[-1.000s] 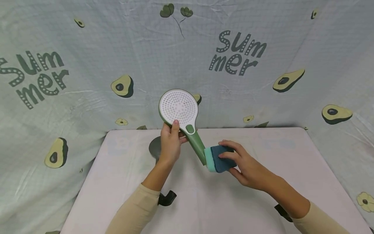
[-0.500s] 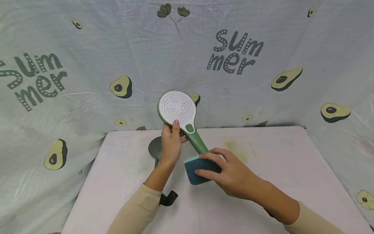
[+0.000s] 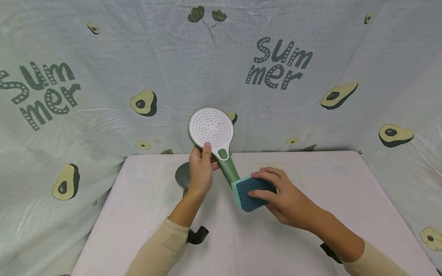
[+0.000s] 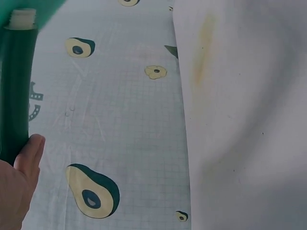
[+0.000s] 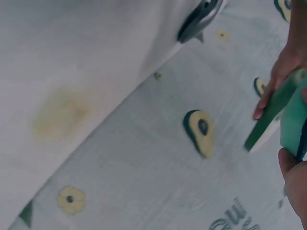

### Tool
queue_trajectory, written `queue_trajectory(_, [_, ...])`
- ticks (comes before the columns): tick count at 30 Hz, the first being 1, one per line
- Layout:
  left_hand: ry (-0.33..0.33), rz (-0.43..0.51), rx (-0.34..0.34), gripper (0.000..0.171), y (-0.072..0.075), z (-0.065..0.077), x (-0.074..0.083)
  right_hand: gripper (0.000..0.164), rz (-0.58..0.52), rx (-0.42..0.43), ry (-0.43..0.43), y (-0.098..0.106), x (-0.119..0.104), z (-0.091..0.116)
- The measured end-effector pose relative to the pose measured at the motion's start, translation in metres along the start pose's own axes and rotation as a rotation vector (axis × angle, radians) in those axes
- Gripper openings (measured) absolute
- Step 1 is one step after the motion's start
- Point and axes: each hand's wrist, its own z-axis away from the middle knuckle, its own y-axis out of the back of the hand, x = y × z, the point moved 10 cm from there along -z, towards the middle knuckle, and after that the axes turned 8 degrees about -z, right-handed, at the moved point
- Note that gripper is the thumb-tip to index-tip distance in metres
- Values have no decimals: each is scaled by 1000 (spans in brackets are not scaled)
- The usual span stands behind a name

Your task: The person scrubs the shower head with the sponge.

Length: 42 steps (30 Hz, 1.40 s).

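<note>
A green shower head with a white, dotted face is held up by my left hand, whose thumb lies on the edge of the face. Its green handle slants down to the right. In my right hand I grip a sponge, dark blue on one side and light teal on the other, its teal side against the handle's lower part. The left wrist view shows the handle's threaded end beside the blurred teal sponge. At the right edge of the right wrist view, the sponge is partly cut off.
On the white table, a dark grey round-headed item lies partly behind my left forearm. Black wrist straps show at both arms. A cloth with avocado prints hangs behind the table. A yellowish stain marks the tabletop.
My right hand has moved the sponge down and left across the handle's end, then back right and slightly up, turning it on the way. My left hand and the shower head have stayed nearly still.
</note>
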Motion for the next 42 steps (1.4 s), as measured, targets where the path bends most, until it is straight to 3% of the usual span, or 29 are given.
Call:
queue_trajectory(4, [-1, -8, 9, 39, 1, 1, 0, 42, 162, -41, 139, -13, -31, -13])
queue_trajectory(7, [-2, 10, -3, 39, -2, 2, 1, 61, 203, -63, 169, -21, -39, -16])
queue_trajectory(11, [5, 48, 0, 38, -4, 0, 2, 64, 83, -50, 61, -20, -19, -9])
queue_trajectory(16, [22, 110, -2, 36, -5, -2, 2, 30, -74, 4, -38, -17, 10, 9])
queue_trajectory(19, [43, 130, -36, 38, -8, -2, 0, 37, -116, 22, -95, -16, 21, 17])
queue_trajectory(26, [125, 54, -45, 43, -4, -3, -9, 44, -120, 65, -175, -2, 35, 25])
queue_trajectory(33, [82, -40, -60, 43, -6, 0, -7, 47, -104, 101, -209, 9, 41, 28])
queue_trajectory(37, [94, -44, -82, 42, -11, 0, -11, 47, -110, 102, -213, 9, 42, 29])
queue_trajectory(42, [157, -66, -127, 77, -17, 0, -21, 47, -104, 81, -226, 6, 41, 29])
